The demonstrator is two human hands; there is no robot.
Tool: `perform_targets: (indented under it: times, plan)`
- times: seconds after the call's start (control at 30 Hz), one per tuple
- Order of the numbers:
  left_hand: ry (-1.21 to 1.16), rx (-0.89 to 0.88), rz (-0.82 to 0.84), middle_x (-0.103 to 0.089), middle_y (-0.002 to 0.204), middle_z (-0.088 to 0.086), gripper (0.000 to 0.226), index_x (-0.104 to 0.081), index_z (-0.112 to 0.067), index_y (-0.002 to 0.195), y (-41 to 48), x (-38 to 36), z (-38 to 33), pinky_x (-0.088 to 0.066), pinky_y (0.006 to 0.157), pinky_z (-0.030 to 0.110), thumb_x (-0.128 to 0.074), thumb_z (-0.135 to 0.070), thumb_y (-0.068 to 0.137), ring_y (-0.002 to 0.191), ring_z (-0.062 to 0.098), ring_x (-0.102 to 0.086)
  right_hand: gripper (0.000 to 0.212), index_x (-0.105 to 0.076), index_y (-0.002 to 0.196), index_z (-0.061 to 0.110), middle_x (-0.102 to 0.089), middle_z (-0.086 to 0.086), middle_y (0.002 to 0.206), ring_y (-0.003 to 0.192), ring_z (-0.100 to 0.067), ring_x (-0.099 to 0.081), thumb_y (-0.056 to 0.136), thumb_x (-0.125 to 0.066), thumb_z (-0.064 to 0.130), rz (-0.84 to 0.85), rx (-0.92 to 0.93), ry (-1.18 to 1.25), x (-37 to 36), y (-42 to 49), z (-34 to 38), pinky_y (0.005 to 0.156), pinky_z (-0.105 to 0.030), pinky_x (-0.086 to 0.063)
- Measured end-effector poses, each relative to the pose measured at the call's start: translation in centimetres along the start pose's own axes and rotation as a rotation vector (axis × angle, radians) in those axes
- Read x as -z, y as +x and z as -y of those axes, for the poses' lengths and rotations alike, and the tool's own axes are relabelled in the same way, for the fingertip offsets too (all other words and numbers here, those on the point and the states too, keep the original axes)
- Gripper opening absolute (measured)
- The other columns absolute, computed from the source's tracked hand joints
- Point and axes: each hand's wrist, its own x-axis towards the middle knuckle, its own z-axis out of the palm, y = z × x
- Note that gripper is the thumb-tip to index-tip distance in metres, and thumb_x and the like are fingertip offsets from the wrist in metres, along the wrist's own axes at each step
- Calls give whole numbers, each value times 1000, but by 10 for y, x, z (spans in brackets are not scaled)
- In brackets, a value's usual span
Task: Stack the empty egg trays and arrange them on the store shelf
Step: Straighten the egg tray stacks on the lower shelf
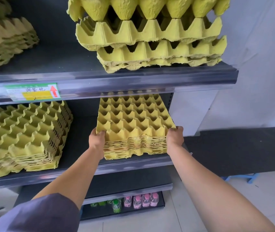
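Stack in hand: a nested stack of yellow pulp egg trays (135, 124) sits in the centre of the frame, in the right half of the middle shelf (133, 164), with its near edge by the shelf's front lip. Whether it fully rests on the shelf or is held just above it, I cannot tell.
Left hand: the left hand (98, 139) grips the stack's near left corner, fingers curled round the tray edges.
Right hand: the right hand (175, 137) grips the near right corner in the same way.
Done so far: these trays are nested evenly into one block. A taller nested stack (24, 134) stands at the left of the same shelf, well apart from the held one.
Upper shelf, right: a loose pile of trays (150, 39) in the upper centre of the frame is not nested. Some trays look inverted, gaps show between them, and the layers sit offset.
Upper shelf, left: another stack (4, 42) in the upper left of the frame leans and looks uneven.
Left to do, as I judge it: seat the held stack squarely and release it, then probably restack the loose upper pile.
Progress: roughly midway, I judge.
Elsewhere: a price label (32, 93) on the upper shelf's edge, small bottles (141, 200) on the bottom shelf.
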Motion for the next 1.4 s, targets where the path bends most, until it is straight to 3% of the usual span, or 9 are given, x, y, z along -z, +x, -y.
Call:
perform_targets:
  times: [0.13, 0.27, 0.37, 0.43, 0.63, 1.0, 1.07, 1.2, 1.4]
  plan:
    - [-9, -22, 3, -55, 123, 5, 42, -39, -21, 139, -2, 0, 5, -46, 99, 49, -45, -21, 97, 113, 29, -54, 36, -42, 133, 6, -58, -21, 118, 91, -31, -53, 99, -33, 14, -37, 50, -52, -2, 2, -3, 74, -37, -42]
    - [-10, -24, 41, -59, 123, 5, 43, -41, -21, 138, -3, -6, 10, -46, 99, 49, -47, -20, 96, 112, 28, -56, 29, -51, 119, 6, -56, -12, 96, 82, -27, -51, 96, -36, 14, -85, 42, 24, 5, 10, -8, 70, -35, -42]
    - [23, -18, 49, -58, 124, 6, 43, -39, -22, 139, -5, -10, 18, -45, 100, 49, -46, -21, 96, 114, 29, -56, 26, -52, 114, 6, -53, -10, 92, 77, -27, -49, 96, -34, 12, -84, 27, 22, 13, 14, -11, 63, -31, -38]
    - [64, -26, 39, -57, 124, 6, 42, -39, -22, 139, -4, -9, 22, -46, 99, 49, -45, -22, 97, 113, 29, -55, 27, -49, 118, 5, -53, -11, 95, 79, -27, -50, 96, -34, 12, -46, 27, -17, 14, 12, -12, 62, -30, -36]
    - [107, -29, 5, -53, 128, 6, 40, -36, -22, 139, 1, -13, 21, -44, 101, 49, -42, -22, 99, 116, 29, -53, 38, -36, 136, 6, -57, -22, 121, 110, -40, -54, 100, -34, 17, -7, 88, -160, 9, 7, -20, 89, -45, -46]
    - [137, -20, 1, -52, 132, 6, 50, -34, -19, 142, -10, -8, 18, -42, 102, 48, -48, -34, 96, 118, 29, -52, 42, -31, 141, 12, -55, -18, 126, 113, -36, -54, 101, -36, 22, 101, 60, -241, 18, 5, -20, 87, -41, -46]
    - [259, -109, -42, -46, 137, 10, 53, -32, -17, 142, -17, -6, 16, -42, 102, 47, -49, -34, 96, 121, 31, -48, 47, -30, 143, 13, -52, -18, 131, 115, -37, -53, 99, -42, 25, 98, 105, -287, 21, -1, -19, 90, -42, -47]
    - [770, -402, -179, -38, 140, 14, 52, -34, -20, 139, -35, -3, 7, -36, 98, 48, -51, -37, 93, 123, 36, -39, 57, -23, 148, 17, -33, -17, 142, 123, -43, -42, 98, -46, 30, 7, 215, -473, 27, -16, -13, 94, -49, -43]
    - [912, -632, -151, -51, 127, 10, 35, -49, -20, 126, -67, 4, -19, -39, 93, 44, -51, -31, 93, 117, 31, -45, 50, -34, 142, 17, -31, -14, 144, 125, -38, -41, 96, -50, 29, 26, 454, -650, 34, -41, 11, 92, -47, -46]
